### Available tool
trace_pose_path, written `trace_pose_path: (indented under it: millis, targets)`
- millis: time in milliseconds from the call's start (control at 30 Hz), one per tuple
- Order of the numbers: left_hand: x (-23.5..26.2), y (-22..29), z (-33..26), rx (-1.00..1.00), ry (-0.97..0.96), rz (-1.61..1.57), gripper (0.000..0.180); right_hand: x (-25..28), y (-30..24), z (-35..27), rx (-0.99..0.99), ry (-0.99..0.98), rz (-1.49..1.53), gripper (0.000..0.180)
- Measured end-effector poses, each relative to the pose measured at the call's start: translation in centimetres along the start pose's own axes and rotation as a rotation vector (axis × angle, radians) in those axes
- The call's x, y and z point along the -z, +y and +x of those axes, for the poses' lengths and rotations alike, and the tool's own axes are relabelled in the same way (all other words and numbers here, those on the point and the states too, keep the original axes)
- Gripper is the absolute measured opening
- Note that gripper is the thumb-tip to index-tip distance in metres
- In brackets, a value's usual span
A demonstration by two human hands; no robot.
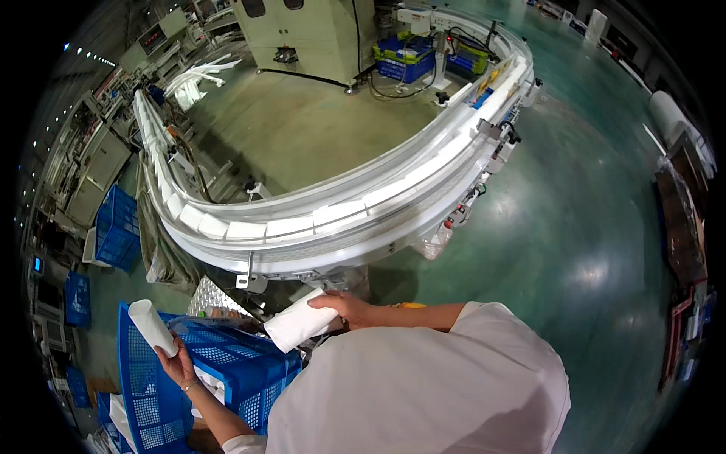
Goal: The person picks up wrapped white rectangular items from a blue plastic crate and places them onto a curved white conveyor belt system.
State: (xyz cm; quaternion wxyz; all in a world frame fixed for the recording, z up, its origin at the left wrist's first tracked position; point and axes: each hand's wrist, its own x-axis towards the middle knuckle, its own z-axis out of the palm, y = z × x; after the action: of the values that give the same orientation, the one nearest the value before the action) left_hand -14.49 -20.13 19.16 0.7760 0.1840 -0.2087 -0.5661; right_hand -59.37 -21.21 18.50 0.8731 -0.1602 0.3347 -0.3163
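Note:
My left hand [178,365] is closed round the lower end of a white paper roll [150,325], which tilts upward over a blue plastic crate [134,378]. Farther right, my right hand [346,309] grips a second, thicker-looking white roll [296,324] near its upper end. That roll slants down to the left, in front of my body and beside another blue mesh crate [257,367]. Some white pieces lie inside the crates, partly hidden by my left arm.
A curved conveyor [325,253] arcs ahead of me, carrying a line of white rolls [291,227]. Beyond it stand a large cream machine cabinet [310,38] and blue crates [404,60]. More blue crates [117,227] stand at the left, and a metal tread plate [215,300] sits under the conveyor.

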Motion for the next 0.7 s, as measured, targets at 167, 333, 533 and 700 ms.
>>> trace_pose_path:
  millis: [167, 333, 533, 700]
  targets:
    - [0.0, 0.2, -0.4, -0.001, -0.035, 0.036, 0.046, -1.0, -1.2, -2.1, -0.04, 0.056, -0.012, 0.053]
    - [0.2, 0.0, -0.2, -0.016, 0.018, 0.073, 0.044, 1.0, 0.0, 0.1, -0.005, -0.019, -0.015, 0.051]
    - [3.9, 1.2, -1.0, -0.105, 0.242, 0.153, 0.042, 3.5, 2.4, 3.0, -0.054, -0.069, -0.051, 0.044]
    - [0.4, -0.8, -1.1, -0.101, 0.193, 0.091, 0.047, 1.7, 1.2, 1.0, -0.072, 0.099, 0.039, 0.045]
